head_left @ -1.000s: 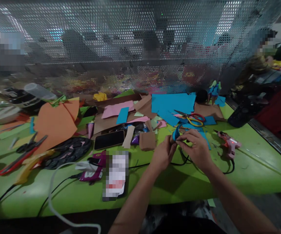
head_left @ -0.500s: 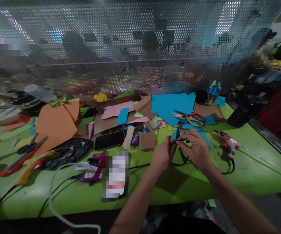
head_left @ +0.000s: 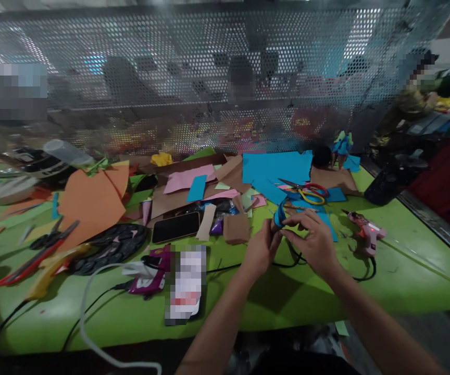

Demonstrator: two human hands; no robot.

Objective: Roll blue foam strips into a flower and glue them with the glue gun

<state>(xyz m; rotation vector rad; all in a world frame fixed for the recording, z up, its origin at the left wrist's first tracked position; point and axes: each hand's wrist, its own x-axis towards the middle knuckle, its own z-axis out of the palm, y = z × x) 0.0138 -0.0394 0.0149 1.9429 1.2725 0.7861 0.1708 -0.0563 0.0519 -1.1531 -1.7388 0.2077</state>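
Observation:
My left hand [head_left: 261, 250] and my right hand [head_left: 315, 240] meet above the green table [head_left: 295, 291], both pinching a small curled blue paper strip [head_left: 280, 212]. The strip sticks up between the fingertips. Just behind it lie red and yellow scissors [head_left: 310, 191] on a large blue sheet [head_left: 275, 169]. A pink glue gun [head_left: 364, 232] rests to the right of my right hand, its black cord looping under my wrists.
A phone [head_left: 175, 227], brown card pieces [head_left: 236, 228], an orange sheet [head_left: 92, 200], a purple glue gun [head_left: 152, 271] and red-handled scissors [head_left: 33, 256] lie to the left. A perforated metal screen [head_left: 209, 78] walls the table's back. A dark bag [head_left: 392, 179] sits at right.
The hands stay almost in place; the blue strip has turned a little more upright between the fingers, and the view has shifted slightly.

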